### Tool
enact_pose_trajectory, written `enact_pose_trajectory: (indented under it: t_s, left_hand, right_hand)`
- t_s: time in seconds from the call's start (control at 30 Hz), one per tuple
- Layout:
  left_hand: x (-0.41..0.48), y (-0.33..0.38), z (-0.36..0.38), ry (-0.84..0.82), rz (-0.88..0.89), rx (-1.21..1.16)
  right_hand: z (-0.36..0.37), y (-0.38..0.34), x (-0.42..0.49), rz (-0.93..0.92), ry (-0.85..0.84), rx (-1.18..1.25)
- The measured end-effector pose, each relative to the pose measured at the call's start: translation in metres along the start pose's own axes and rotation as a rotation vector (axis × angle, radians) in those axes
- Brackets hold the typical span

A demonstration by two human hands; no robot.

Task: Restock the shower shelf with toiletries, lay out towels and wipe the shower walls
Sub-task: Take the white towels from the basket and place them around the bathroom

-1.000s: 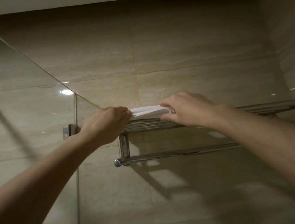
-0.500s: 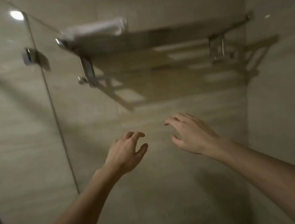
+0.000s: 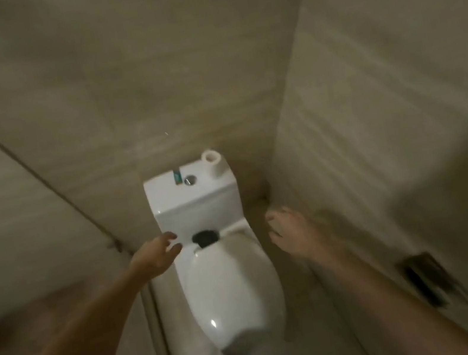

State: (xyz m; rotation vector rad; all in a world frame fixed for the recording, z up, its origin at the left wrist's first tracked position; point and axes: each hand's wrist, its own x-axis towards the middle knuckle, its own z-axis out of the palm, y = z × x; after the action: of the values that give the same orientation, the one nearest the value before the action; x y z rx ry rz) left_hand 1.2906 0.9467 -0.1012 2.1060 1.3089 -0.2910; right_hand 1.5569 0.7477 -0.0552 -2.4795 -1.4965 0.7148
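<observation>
The view looks down at a white toilet (image 3: 230, 287) with its lid closed. My left hand (image 3: 157, 256) hovers over the left side of the seat hinge, fingers spread and holding nothing. My right hand (image 3: 291, 234) hangs to the right of the toilet, blurred, fingers loosely bent and empty. The towel rack and the folded white towel are out of view.
A toilet paper roll (image 3: 214, 162) stands on the cistern (image 3: 195, 198) beside a small teal item and the flush button. Beige tiled walls close in on the left, back and right. A dark fitting (image 3: 432, 283) sits low on the right wall.
Both hands let go of the folded towel on the rack and dropped. The view swung down from the rack to the toilet.
</observation>
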Motion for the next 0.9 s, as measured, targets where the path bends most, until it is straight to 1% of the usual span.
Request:
enact_pose_trajectory:
  t_s: [0.13, 0.2, 0.27, 0.37, 0.43, 0.5, 0.63, 0.7, 0.73, 0.8, 0.9]
  left_hand:
    - [-0.005, -0.074, 0.082, -0.186, -0.162, -0.136]
    - [-0.005, -0.105, 0.111, -0.263, -0.202, -0.169]
    - [-0.011, -0.121, 0.130, -0.320, -0.209, -0.153]
    - [-0.017, -0.136, 0.147, -0.407, -0.186, -0.078]
    - [-0.024, -0.133, 0.148, -0.434, -0.154, -0.028]
    - [-0.026, -0.129, 0.147, -0.481, -0.135, 0.000]
    - [-0.010, -0.112, 0.161, -0.617, -0.152, 0.085]
    - [0.008, -0.091, 0.176, -0.672, -0.089, 0.165]
    - [0.005, -0.065, 0.177, -0.694, -0.060, 0.172]
    - [-0.012, -0.002, 0.183, -0.686, -0.011, 0.137]
    - [-0.034, 0.081, 0.205, -0.684, 0.149, 0.138]
  right_hand:
    - [0.075, 0.041, -0.062, 0.281, -0.074, 0.142]
    - [0.111, 0.054, -0.102, 0.433, -0.136, 0.221]
    - [0.147, 0.063, -0.146, 0.562, -0.164, 0.290]
    - [0.194, 0.064, -0.216, 0.792, -0.157, 0.409]
    - [0.219, 0.058, -0.260, 0.963, -0.127, 0.520]
    - [0.238, 0.046, -0.298, 1.112, -0.060, 0.641]
    - [0.277, 0.020, -0.363, 1.392, 0.138, 0.892]
    - [0.297, 0.004, -0.387, 1.493, 0.250, 0.995]
    - [0.307, -0.004, -0.398, 1.532, 0.288, 1.036]
    - [0.332, -0.018, -0.418, 1.603, 0.358, 1.150]
    - [0.375, -0.033, -0.443, 1.667, 0.446, 1.409]
